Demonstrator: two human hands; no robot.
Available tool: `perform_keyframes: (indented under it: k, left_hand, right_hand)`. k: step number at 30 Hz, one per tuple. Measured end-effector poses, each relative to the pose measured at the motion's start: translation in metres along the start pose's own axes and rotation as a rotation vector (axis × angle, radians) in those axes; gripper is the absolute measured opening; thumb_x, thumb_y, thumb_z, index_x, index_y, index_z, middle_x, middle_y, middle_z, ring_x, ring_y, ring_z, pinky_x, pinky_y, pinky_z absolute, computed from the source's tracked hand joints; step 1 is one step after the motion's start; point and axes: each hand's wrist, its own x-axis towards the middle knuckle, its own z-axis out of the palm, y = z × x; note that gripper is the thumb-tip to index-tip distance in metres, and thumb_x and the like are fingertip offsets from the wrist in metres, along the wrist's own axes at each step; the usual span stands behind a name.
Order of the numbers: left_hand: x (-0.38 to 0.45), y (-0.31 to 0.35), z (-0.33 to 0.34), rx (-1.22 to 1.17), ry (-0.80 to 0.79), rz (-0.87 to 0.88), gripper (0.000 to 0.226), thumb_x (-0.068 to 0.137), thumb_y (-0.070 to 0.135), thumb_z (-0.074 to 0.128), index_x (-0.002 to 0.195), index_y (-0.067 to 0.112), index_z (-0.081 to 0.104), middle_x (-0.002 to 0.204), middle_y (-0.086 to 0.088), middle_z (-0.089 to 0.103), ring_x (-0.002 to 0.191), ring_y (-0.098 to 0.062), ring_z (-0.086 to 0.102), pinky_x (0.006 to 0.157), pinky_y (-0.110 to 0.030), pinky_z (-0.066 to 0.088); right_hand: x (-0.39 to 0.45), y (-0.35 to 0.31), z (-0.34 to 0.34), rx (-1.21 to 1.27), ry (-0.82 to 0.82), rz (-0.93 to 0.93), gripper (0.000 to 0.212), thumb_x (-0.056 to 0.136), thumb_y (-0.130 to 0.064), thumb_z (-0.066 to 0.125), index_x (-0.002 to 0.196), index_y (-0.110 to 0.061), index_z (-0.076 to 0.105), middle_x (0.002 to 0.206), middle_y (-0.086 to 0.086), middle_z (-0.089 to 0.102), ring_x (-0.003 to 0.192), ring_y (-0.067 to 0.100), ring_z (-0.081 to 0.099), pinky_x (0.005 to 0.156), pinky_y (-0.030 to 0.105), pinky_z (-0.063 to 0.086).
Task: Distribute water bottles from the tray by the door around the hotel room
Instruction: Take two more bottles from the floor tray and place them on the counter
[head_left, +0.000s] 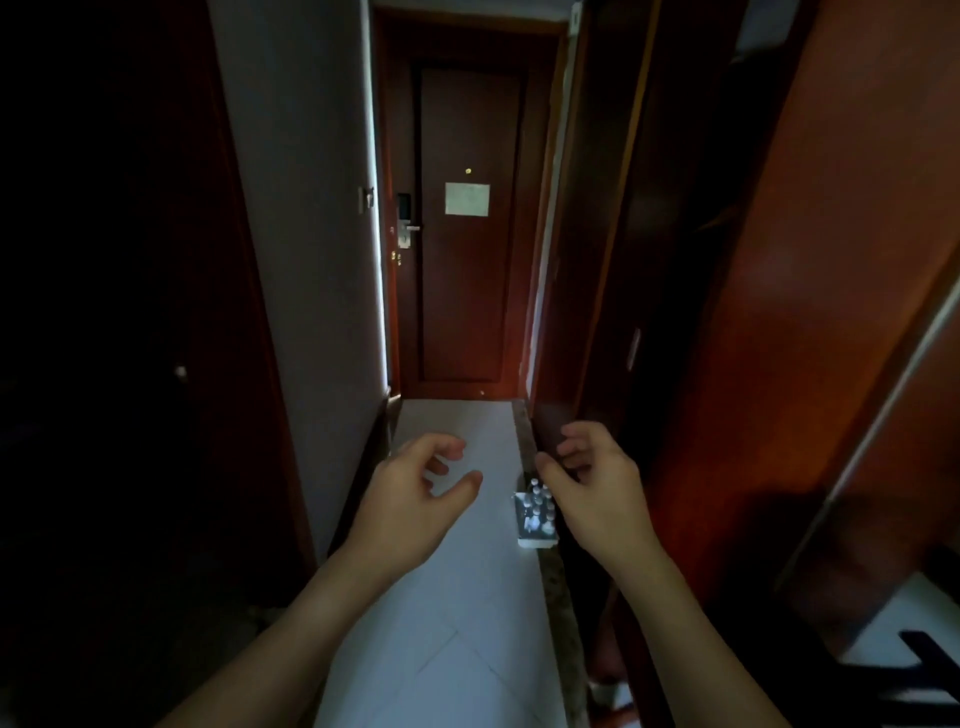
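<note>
A white tray (535, 542) stands on the pale floor by the right-hand wall of a narrow hallway, holding several clear water bottles (537, 506) with white caps. My left hand (418, 499) hovers over the floor to the left of the tray, fingers loosely curled and holding nothing. My right hand (592, 486) floats just right of and above the tray, also loosely curled and empty, hiding the tray's right edge. Both hands are apart from the bottles.
The dark wooden room door (465, 228) with a lock handle (408, 228) and a paper notice (466, 199) closes the hallway's far end. A wooden wardrobe (779, 312) lines the right side. A white wall (311, 260) and dark opening are at the left.
</note>
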Motion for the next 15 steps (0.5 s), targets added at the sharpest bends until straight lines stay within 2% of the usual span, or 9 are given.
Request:
perform_keyframes:
  k: [5,9,13,15]
  left_hand:
    - [0.099,-0.030,0.028,0.030,0.040,-0.062,0.022,0.080,0.022,0.078,0.100,0.024,0.069,0.096,0.010,0.068,0.089,-0.011,0.066,0.075,-0.028,0.055]
    - [0.171,-0.047,0.042,0.057,0.054,-0.078,0.023,0.081,0.024,0.078,0.102,0.026,0.068,0.098,0.015,0.066,0.090,-0.005,0.064,0.074,-0.022,0.053]
    - [0.239,-0.078,0.053,0.039,0.063,-0.091,0.026,0.080,0.019,0.078,0.094,0.037,0.064,0.095,0.014,0.067,0.087,-0.005,0.065,0.068,-0.009,0.047]
    - [0.276,-0.101,0.059,0.028,0.084,-0.088,0.032,0.079,0.017,0.079,0.089,0.042,0.062,0.095,0.012,0.069,0.085,-0.005,0.064,0.068,-0.010,0.048]
  right_hand:
    - [0.115,0.030,0.040,0.078,-0.034,0.002,0.038,0.081,-0.027,0.077,0.114,-0.024,0.058,0.098,-0.008,0.064,0.092,0.010,0.063,0.081,0.028,0.054]
    - [0.193,0.037,0.066,0.093,-0.093,0.010,0.040,0.083,-0.026,0.076,0.118,-0.023,0.057,0.099,-0.009,0.063,0.094,0.012,0.062,0.083,0.032,0.055]
    - [0.262,0.052,0.094,0.084,-0.122,0.021,0.042,0.083,-0.026,0.076,0.120,-0.021,0.059,0.100,-0.011,0.063,0.097,0.012,0.062,0.085,0.035,0.055]
    - [0.300,0.063,0.111,0.062,-0.123,0.022,0.039,0.083,-0.027,0.076,0.118,-0.022,0.058,0.100,-0.011,0.063,0.096,0.011,0.062,0.086,0.036,0.056]
